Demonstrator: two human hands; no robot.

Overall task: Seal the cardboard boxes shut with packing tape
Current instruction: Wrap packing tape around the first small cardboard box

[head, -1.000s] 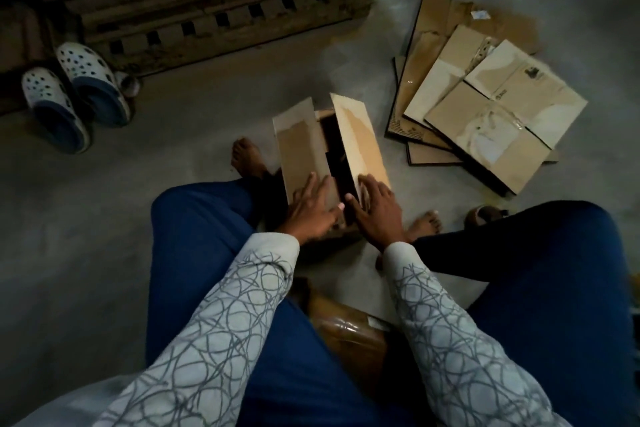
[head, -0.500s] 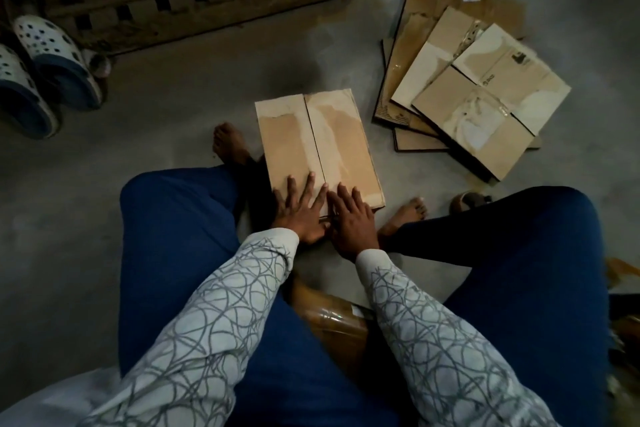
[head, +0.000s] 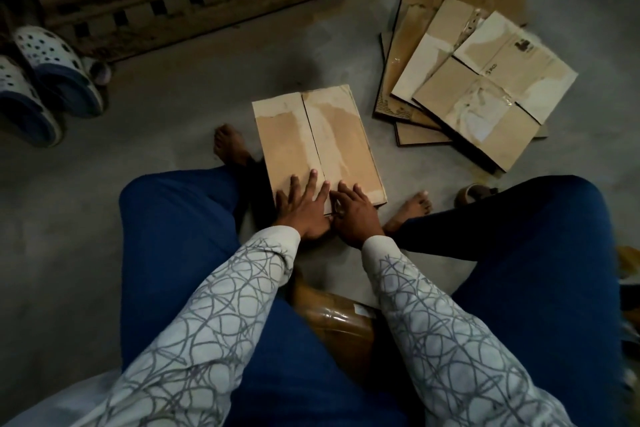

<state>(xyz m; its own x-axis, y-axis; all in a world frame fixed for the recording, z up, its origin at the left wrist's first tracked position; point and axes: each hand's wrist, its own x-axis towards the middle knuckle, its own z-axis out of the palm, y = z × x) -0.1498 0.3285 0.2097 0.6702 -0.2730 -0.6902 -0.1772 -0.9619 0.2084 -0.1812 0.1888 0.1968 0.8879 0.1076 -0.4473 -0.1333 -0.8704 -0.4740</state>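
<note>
Box [head: 318,139] flaps at frame centre lie closed; left hand [head: 304,206] and right hand [head: 353,217] press flat, gripping nothing. The taping looks undone.

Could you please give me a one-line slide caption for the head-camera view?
A seated person's left hand and right hand press the flaps of a cardboard box closed beside flattened cartons.

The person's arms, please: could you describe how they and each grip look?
The left sleeve and right sleeve match: long, off-white fabric covered with thin grey looping lines, ending at the wrists. The left grip and right grip are bare hands without gloves; dim light hides any small jewellery.
</note>
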